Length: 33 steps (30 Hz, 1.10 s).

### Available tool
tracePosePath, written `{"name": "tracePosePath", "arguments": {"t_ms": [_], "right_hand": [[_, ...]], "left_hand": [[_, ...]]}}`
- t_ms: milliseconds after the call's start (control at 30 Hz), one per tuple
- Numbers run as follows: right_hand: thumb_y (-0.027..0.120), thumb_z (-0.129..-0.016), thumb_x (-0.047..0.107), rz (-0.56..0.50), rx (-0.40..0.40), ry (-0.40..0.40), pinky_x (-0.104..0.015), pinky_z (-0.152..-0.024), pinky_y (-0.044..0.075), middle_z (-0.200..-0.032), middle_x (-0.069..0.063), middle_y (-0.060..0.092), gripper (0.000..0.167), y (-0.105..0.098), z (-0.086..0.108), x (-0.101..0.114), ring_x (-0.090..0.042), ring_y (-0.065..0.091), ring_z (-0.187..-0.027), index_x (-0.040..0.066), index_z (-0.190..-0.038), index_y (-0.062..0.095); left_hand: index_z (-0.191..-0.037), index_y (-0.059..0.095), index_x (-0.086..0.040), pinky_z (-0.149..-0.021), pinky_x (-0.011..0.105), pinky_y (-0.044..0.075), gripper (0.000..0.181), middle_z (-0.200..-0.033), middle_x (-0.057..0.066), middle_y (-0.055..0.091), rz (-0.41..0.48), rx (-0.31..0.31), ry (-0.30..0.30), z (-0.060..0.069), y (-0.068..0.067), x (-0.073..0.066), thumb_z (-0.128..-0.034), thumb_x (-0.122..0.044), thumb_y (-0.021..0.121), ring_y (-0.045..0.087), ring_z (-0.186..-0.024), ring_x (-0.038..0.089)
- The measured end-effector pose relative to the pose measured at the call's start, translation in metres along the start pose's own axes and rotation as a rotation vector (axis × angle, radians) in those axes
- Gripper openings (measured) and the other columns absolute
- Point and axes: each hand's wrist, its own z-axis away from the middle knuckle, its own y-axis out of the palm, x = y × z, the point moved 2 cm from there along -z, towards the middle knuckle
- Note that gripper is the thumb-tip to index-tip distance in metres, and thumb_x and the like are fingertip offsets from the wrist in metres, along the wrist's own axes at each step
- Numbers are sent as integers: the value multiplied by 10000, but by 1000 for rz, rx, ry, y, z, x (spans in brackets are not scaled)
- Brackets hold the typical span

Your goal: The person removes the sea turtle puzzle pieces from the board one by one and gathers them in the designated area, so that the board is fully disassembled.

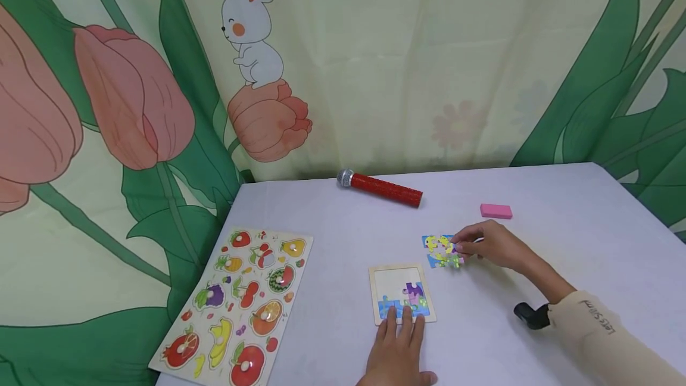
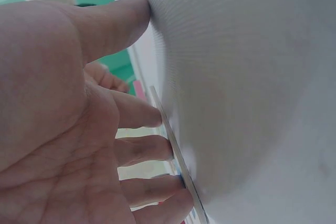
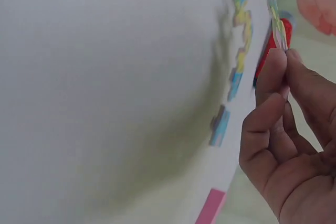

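A small wooden puzzle tray (image 1: pixel 373 288) lies on the white table, with several joined jigsaw pieces (image 1: pixel 414 299) along its bottom and lower right. My left hand (image 1: pixel 396 350) rests on the tray's near edge, fingers extended and thumb spread to the side, touching the table. In the right wrist view, my right hand (image 3: pixel 294 140) pinches a green and pink jigsaw piece (image 3: pixel 278 27) between thumb and index finger, raised off the table. Beneath and beside that hand, loose blue and yellow jigsaw pieces (image 1: pixel 431 242) lie beyond the tray's right corner.
A red microphone (image 1: pixel 386 189) lies near the table's back edge. A pink block (image 1: pixel 496 211) sits beyond my right hand. On the left is a fruit picture board (image 1: pixel 249 299) with knobbed pieces. A curtain printed with tulips and a rabbit (image 1: pixel 252 28) hangs behind the table.
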Motion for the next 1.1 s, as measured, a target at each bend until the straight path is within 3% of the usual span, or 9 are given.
{"name": "tracePosePath", "arguments": {"t_ms": [133,367,533,667,900,1100], "right_hand": [[768,-924,89,9,1,41,-281,-623,519,-1036,-108,735,207,0,0,-9,-215,592,-848,-1,-1110,777],[755,-922,38,11,3,30,-245,-665,517,-1052,-143,742,158,6,-3,-13,-223,615,-893,3,-1071,793],[752,-918,18,19,-9,68,-247,-664,526,-1041,-161,738,148,10,-6,-13,-209,625,-856,-7,-1057,794],[755,-914,14,56,-37,82,-284,-709,556,-1051,-180,730,145,13,-8,-11,-238,635,-873,-7,-1052,793],[747,-922,17,115,-62,95,-451,-840,566,-1061,-193,717,125,18,-7,-8,-314,623,-938,-1,-1041,779],[755,-915,38,145,-98,70,-424,-788,544,-979,-119,691,143,23,-5,-6,-286,594,-908,17,-1056,771]], "left_hand": [[-1608,334,-299,-1144,332,357,911,-1644,-63,321,-11,7,1,0,2,0,-869,-785,554,319,-1500,248],[-1606,338,-297,-1146,334,352,910,-1645,-63,317,-2,13,0,1,2,-1,-869,-782,561,313,-1502,249],[-1610,329,-300,-1154,334,340,911,-1651,-69,306,2,19,-2,2,0,-1,-873,-783,557,300,-1508,243],[-1613,315,-312,-1162,327,324,905,-1656,-83,289,-28,32,-11,1,-2,0,-877,-793,532,285,-1515,231],[-1613,316,-320,-1162,325,323,902,-1658,-90,285,-20,51,-17,0,-3,0,-876,-790,538,281,-1517,227],[-1612,320,-318,-1160,326,328,904,-1657,-88,290,-7,56,-18,0,-2,0,-873,-785,551,285,-1516,229]]}}
